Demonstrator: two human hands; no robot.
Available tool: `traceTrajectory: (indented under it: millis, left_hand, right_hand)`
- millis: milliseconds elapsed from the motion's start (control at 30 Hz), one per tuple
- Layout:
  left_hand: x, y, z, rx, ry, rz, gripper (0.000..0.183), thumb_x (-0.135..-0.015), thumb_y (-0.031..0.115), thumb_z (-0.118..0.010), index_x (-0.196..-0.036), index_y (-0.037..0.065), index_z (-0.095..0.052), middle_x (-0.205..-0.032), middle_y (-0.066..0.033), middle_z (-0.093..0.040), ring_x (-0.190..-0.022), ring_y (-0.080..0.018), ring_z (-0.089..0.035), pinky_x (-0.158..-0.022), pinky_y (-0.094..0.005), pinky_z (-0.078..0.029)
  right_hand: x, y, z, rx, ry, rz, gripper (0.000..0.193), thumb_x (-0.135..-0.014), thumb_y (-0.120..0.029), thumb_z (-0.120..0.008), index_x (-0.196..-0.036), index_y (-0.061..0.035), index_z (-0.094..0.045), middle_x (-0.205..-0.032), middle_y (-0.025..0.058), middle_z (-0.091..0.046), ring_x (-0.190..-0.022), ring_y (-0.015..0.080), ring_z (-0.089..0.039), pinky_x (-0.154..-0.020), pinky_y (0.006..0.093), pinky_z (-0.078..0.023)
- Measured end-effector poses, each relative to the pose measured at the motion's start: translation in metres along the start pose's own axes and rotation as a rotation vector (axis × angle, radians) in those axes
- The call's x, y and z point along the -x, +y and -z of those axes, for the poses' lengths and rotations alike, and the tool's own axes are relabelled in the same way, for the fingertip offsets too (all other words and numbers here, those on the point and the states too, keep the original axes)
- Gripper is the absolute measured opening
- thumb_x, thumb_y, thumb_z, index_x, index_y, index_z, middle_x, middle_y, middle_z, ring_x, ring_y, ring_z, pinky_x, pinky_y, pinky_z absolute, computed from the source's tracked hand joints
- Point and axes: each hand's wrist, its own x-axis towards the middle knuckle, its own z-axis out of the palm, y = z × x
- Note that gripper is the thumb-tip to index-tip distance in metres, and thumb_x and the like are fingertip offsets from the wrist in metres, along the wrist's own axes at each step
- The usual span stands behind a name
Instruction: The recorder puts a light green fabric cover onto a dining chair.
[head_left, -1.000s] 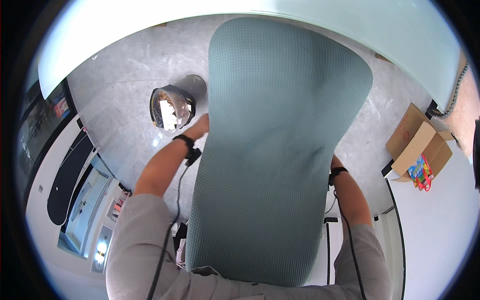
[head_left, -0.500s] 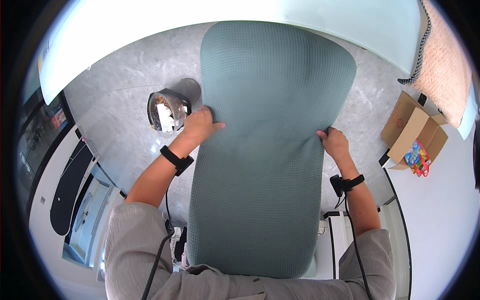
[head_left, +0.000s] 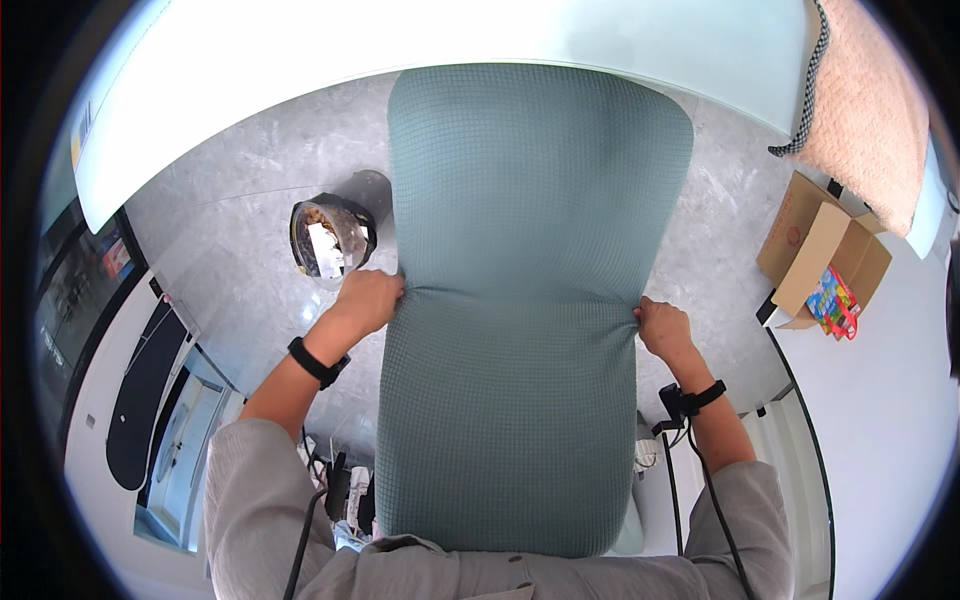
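A grey-green stretch chair cover [head_left: 515, 410] with a fine waffle texture runs from near my body to the far side, fitted over a long rounded form. My left hand [head_left: 368, 300] is closed on its left edge, the fingers pinching the fabric. At the right edge, my right hand [head_left: 664, 326] grips a fold of the same cover in a closed fist. Creases run inward across the cover from both hands. What lies under the fabric is hidden. Black straps with small devices and cables sit on both wrists.
A clear-topped bin [head_left: 333, 240] with rubbish in it stands on the grey floor at left. To the right is an open cardboard box [head_left: 815, 245] beside a colourful bag [head_left: 833, 302]. A pale pink cushion [head_left: 865, 115] lies at far right. A white surface [head_left: 330, 35] curves along the far side.
Both hands have come nearer to me along the edges, and their fingers have closed tighter on the fabric. Creases across the cover are sharper. The view has shifted slightly.
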Motion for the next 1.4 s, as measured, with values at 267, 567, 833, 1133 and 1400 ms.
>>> traceTrajectory:
  millis: [267,567,833,1133,1400]
  left_hand:
    - [0.033,0.003,0.006,-0.084,-0.148,-0.013,0.012,-0.082,0.009,-0.058,-0.087,0.008,-0.068,-0.078,-0.0152,-0.070,-0.074,-0.0323,-0.069,-0.065,-0.0438,-0.053]
    - [0.023,-0.010,0.009,-0.105,-0.128,-0.033,0.010,-0.084,0.010,-0.057,-0.089,0.006,-0.065,-0.080,-0.0137,-0.070,-0.078,-0.0305,-0.069,-0.064,-0.0444,-0.052]
    - [-0.039,0.049,0.037,0.192,0.414,-0.574,0.041,-0.080,0.017,-0.072,-0.115,0.003,-0.055,-0.106,-0.0129,-0.059,-0.098,-0.0334,-0.062,-0.084,-0.0440,-0.051]
    - [-0.086,0.098,-0.022,0.024,-0.251,-0.657,0.054,-0.085,0.029,-0.071,-0.127,0.001,-0.052,-0.115,-0.0153,-0.060,-0.112,-0.0331,-0.057,-0.092,-0.0433,-0.049]
    - [-0.106,0.078,-0.015,0.392,-0.510,-0.497,0.049,-0.088,0.029,-0.068,-0.126,0.001,-0.053,-0.107,-0.0137,-0.064,-0.103,-0.0263,-0.062,-0.086,-0.0405,-0.050]
  right_hand:
    - [0.018,-0.011,-0.004,0.168,-0.083,0.096,0.017,-0.087,-0.013,-0.050,-0.094,-0.0050,-0.062,-0.080,0.0143,-0.070,-0.074,0.0298,-0.070,-0.061,0.0414,-0.054]
    - [-0.026,0.004,-0.029,0.138,-0.078,0.015,0.021,-0.092,-0.019,-0.047,-0.101,-0.0065,-0.062,-0.088,0.0147,-0.071,-0.081,0.0316,-0.070,-0.065,0.0446,-0.054]
    - [-0.023,-0.076,0.066,-0.241,0.301,0.539,0.037,-0.085,-0.024,-0.070,-0.111,-0.0024,-0.056,-0.100,0.0148,-0.063,-0.099,0.0337,-0.062,-0.086,0.0424,-0.052]
    - [-0.049,-0.119,0.001,-0.170,-0.337,0.702,0.042,-0.081,-0.020,-0.073,-0.114,-0.0037,-0.054,-0.105,0.0144,-0.063,-0.102,0.0357,-0.061,-0.087,0.0439,-0.051]
    - [-0.058,-0.095,-0.004,-0.588,-0.457,0.649,0.037,-0.085,-0.022,-0.072,-0.112,-0.0024,-0.055,-0.104,0.0115,-0.063,-0.100,0.0248,-0.061,-0.081,0.0399,-0.050]
